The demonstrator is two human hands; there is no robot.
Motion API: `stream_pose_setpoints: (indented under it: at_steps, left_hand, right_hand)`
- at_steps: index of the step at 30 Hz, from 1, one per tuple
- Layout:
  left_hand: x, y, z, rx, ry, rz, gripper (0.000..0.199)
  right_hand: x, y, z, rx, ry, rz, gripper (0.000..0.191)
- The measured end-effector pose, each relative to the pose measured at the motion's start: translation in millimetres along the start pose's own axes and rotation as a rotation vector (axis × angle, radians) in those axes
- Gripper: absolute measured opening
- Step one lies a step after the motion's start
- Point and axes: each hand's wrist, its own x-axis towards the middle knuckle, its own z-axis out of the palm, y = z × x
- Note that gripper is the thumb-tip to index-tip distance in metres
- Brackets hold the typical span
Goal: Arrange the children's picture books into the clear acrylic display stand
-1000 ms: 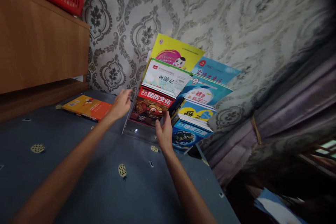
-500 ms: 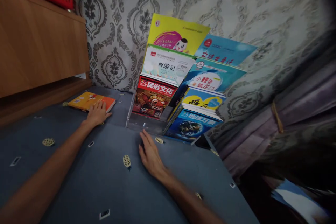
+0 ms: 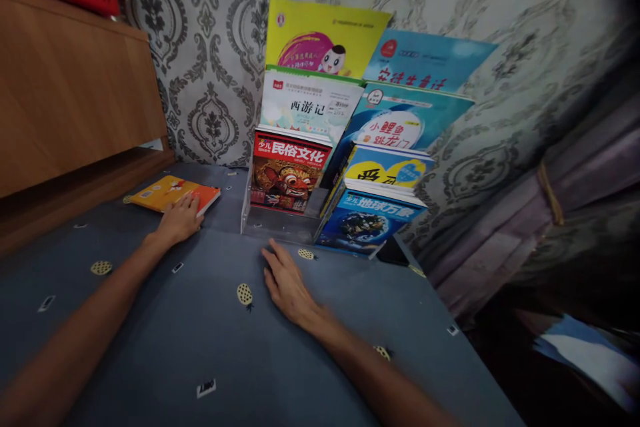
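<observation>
Bookstand of clear plastic (image 3: 281, 225) before you, tiers of upright colourful books (image 3: 313, 103) in it.
At its front stand a red-covered book (image 3: 290, 173) and, right of that, a blue-covered book (image 3: 367, 220). Your left hand (image 3: 180, 219) lies over the flat orange-and-yellow book (image 3: 156, 193) left of the bookstand; I cannot tell whether it grips. Your right hand (image 3: 290, 288), released, points its fingers towards the bookstand from just in front. A brown wooden cabinet (image 3: 75, 90) stands further left.

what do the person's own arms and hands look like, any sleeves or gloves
The left hand and right hand are without gloves; no ring, watch or bracelet can be seen. The left forearm and right forearm look slender and bare, with no sleeve in view.
</observation>
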Motion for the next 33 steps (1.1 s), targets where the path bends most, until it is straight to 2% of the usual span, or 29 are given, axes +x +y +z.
stream_pose_setpoints:
  at_steps: [7, 12, 16, 18, 20, 23, 26, 28, 30, 33]
  left_hand:
    - [-32, 11, -13.0, 0.13, 0.025, 0.048, 0.053]
    - [-60, 24, -30.7, 0.253, 0.013, 0.092, 0.053]
    - [-106, 44, -45.3, 0.322, 0.01, 0.181, 0.054]
    - [-132, 54, -51.9, 0.272, 0.023, 0.205, 0.056]
    - [-148, 58, -60.4, 0.183, -0.026, 0.262, 0.05]
    - [-142, 46, -75.3, -0.064, -0.171, 0.342, 0.04]
    - [-109, 18, -81.3, -0.146, -0.147, 0.068, 0.048]
    - [-88, 1, -76.1, -0.085, -0.088, -0.076, 0.053]
    - [-76, -10, -65.3, -0.039, -0.105, -0.169, 0.052]
    - [-75, -14, -50.2, -0.045, -0.07, -0.162, 0.051]
  right_hand:
    - [3, -7, -3, -0.048, -0.059, 0.03, 0.043]
    - [5, -12, -7, -0.091, -0.099, 0.038, 0.043]
    - [7, -16, -10, -0.104, -0.112, 0.041, 0.042]
    - [8, -18, -12, -0.109, -0.127, 0.044, 0.042]
    - [8, -20, -15, -0.117, -0.147, 0.049, 0.042]
    - [9, -22, -17, -0.123, -0.166, 0.055, 0.042]
    - [10, -23, -18, -0.129, -0.177, 0.064, 0.041]
    - [10, -23, -17, -0.139, -0.179, 0.06, 0.041]
    - [10, -22, -16, -0.141, -0.17, 0.049, 0.04]
    - [9, -18, -12, -0.117, -0.137, 0.034, 0.039]
